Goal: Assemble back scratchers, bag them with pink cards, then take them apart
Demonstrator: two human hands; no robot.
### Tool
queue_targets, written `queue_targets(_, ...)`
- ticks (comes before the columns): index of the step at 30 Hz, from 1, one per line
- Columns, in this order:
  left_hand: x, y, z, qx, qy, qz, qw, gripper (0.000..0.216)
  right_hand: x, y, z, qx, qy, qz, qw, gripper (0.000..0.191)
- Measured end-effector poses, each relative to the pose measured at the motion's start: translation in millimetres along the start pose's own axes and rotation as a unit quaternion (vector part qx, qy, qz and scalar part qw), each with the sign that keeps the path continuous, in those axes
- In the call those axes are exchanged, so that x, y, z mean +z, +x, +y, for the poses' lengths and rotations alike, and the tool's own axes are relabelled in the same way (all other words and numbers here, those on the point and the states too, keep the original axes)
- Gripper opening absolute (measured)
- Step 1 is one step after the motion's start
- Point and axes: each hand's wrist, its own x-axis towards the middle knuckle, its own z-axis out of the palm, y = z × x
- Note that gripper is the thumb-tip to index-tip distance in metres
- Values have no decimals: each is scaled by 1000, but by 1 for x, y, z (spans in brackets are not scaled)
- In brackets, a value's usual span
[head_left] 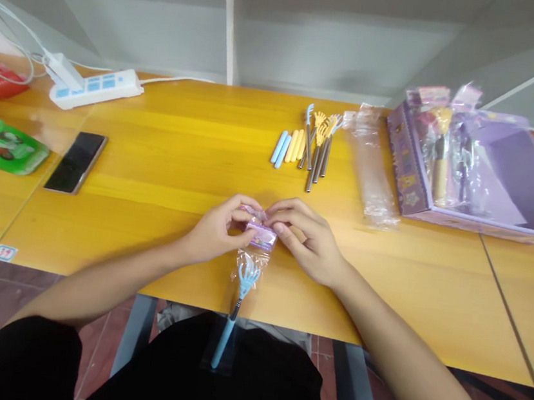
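Between my two hands is the top of a clear plastic bag (253,258) with a purple header card (261,237). My left hand (222,230) pinches the card's left side, thumb in front. My right hand (311,239) has its fingertips closed on the upper right corner of the bag and card. Inside the bag, a light blue hand-shaped back scratcher (247,278) hangs over the table's front edge, its blue handle pointing down towards my lap. Beyond my hands lie several loose scratcher heads on metal rods (321,143), beside blue and yellow handle tubes (289,147).
Empty clear bags (373,167) lie to the right of the rods. A purple box (409,185) with bagged scratchers (442,156) stands at the right. On the left are a phone (75,162), a white power strip (98,88) and a green package (4,140).
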Motion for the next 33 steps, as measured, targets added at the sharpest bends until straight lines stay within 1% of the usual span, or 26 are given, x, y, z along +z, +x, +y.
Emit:
queue_targets(2, 0, 0, 2, 11, 5, 0, 1000, 37, 0, 1, 0, 20, 32, -6, 999, 19)
queue_targets(5, 1, -1, 7, 30, 14, -18, 999, 30, -1, 1, 1, 42, 63, -1, 997, 24)
queue_targets(11, -1, -1, 16, 47, 98, -51, 993, 14, -2, 0, 3, 55, 85, 12, 995, 34)
queue_targets(15, -3, 0, 18, 45, 109, -42, 992, 10, 0, 0, 3, 55, 83, 12, 995, 35)
queue_targets(18, -2, 0, 17, 34, 92, -42, 994, 9, 0, 0, 3, 55, 81, 13, 995, 34)
queue_targets(20, 0, -1, 15, 24, 58, -41, 997, 16, -1, 0, 3, 54, 79, 15, 995, 32)
queue_targets(24, 4, -3, 10, 4, 3, -31, 999, 46, -2, -2, 3, 58, 98, 6, 993, 29)
queue_targets(26, 3, -3, 10, 1, 5, -38, 999, 50, -2, -4, 3, 65, 142, 13, 988, 25)
queue_targets(29, 0, -3, 15, 13, 11, -75, 997, 32, 0, -5, 3, 78, 187, 24, 979, 23)
queue_targets(31, -3, -3, 18, 22, -10, -105, 994, 23, 2, -4, 4, 87, 169, 17, 982, 22)
queue_targets(33, -5, -3, 20, 26, -28, -114, 993, 18, 3, -2, 6, 92, 135, 4, 987, 20)
